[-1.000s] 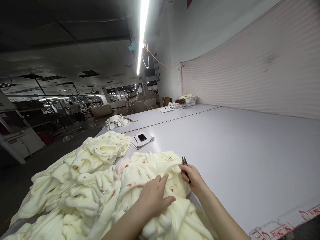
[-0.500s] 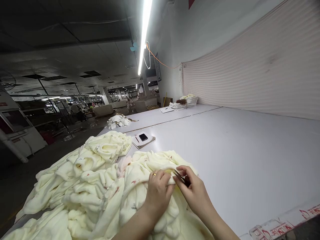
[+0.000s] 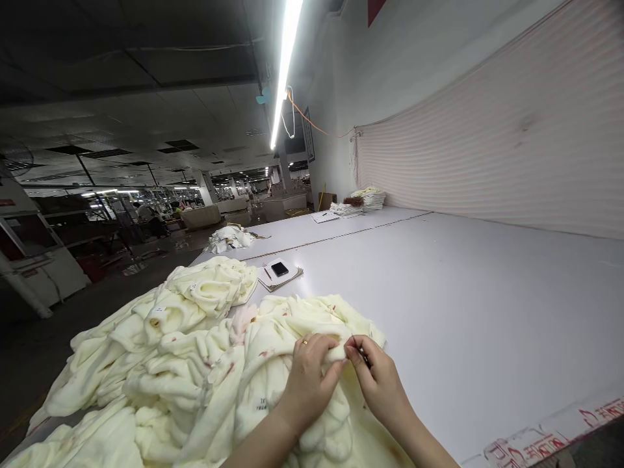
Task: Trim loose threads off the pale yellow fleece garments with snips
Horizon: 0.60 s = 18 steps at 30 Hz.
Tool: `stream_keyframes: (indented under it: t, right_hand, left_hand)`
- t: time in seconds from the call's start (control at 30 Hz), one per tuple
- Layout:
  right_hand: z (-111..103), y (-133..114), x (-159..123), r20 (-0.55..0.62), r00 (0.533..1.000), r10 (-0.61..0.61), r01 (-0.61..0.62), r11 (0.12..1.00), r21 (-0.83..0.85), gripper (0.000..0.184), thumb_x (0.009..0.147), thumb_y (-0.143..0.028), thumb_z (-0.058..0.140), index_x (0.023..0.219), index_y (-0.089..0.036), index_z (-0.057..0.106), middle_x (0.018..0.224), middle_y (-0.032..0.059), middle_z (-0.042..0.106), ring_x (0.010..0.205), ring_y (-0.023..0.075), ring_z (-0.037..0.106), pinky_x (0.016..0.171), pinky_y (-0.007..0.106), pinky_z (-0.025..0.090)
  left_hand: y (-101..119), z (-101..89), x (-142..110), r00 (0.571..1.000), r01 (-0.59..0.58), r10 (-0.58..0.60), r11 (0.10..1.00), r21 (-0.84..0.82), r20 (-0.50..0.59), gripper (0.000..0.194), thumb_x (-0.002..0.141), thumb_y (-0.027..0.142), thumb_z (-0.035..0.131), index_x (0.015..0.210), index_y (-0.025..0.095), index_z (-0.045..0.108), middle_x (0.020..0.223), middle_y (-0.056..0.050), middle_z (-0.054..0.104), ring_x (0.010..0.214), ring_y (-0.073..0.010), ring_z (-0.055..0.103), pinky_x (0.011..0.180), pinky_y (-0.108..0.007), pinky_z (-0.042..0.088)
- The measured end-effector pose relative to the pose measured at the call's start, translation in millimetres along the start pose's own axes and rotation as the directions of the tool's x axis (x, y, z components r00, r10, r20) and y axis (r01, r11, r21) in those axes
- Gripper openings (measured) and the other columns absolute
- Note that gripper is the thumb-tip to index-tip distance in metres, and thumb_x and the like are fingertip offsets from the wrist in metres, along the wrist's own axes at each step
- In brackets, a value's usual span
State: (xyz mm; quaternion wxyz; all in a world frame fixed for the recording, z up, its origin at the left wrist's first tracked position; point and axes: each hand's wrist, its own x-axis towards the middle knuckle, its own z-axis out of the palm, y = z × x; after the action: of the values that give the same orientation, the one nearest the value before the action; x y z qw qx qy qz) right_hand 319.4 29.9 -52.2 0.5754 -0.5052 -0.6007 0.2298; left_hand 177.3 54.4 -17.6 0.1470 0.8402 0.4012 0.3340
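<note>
Pale yellow fleece garments point(image 3: 180, 383) are heaped on the table in front of me. My left hand point(image 3: 312, 374) wears a ring and has its fingers closed on a fold of one fleece garment point(image 3: 312, 325). Close beside it, my right hand point(image 3: 373, 370) is pinched at the edge of the same fold. Dark thread snips point(image 3: 364, 357) lie in that hand, mostly covered by the fingers. A white label with XL point(image 3: 262, 403) shows on the garment below my left wrist. Small reddish marks dot the fabric.
Beyond the heap, a phone point(image 3: 279, 268) and a pen rest on a pad of papers point(image 3: 273, 283). White cloth scraps point(image 3: 229, 239) lie farther off on the table point(image 3: 478, 312). Stacked fabric point(image 3: 368, 198) stands by the wall, near a striped curtain point(image 3: 487, 143).
My right hand has shifted slightly down and closed up; the snips' blades, visible before, are now mostly hidden. My left hand keeps its grip on the fleece.
</note>
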Motion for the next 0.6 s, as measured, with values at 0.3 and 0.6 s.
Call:
stream_keyframes:
  t: [0.3,0.6]
  right_hand:
    - [-7.6,-4.7,-6.7,0.053,0.994,0.095,-0.099,0.991,0.090,0.025,0.085,-0.045,0.052,0.080,-0.021,0.056,0.076,0.0010,0.058,0.069,0.0161,0.054,0.062,0.025,0.045]
    - [-14.4,3.6,-16.6,0.029,0.999,-0.015,0.023,0.963,-0.269,0.024,0.088,-0.037,0.049,0.104,-0.025,0.063,0.095,0.0053,0.066,0.070,0.0174,0.061,0.054,0.025,0.046]
  left_hand:
    - [-3.3,2.1,-3.5,0.998,0.033,-0.031,0.999,0.034,-0.063,0.013,0.085,0.020,0.043,0.076,0.022,0.052,0.076,-0.003,0.056,0.080,-0.0205,0.051,0.075,-0.034,0.040]
    - [-5.6,7.2,-7.0,0.998,-0.051,0.059,0.978,0.203,-0.031,0.018,0.083,0.010,0.041,0.074,0.022,0.053,0.079,-0.004,0.057,0.081,-0.0208,0.050,0.082,-0.035,0.038]
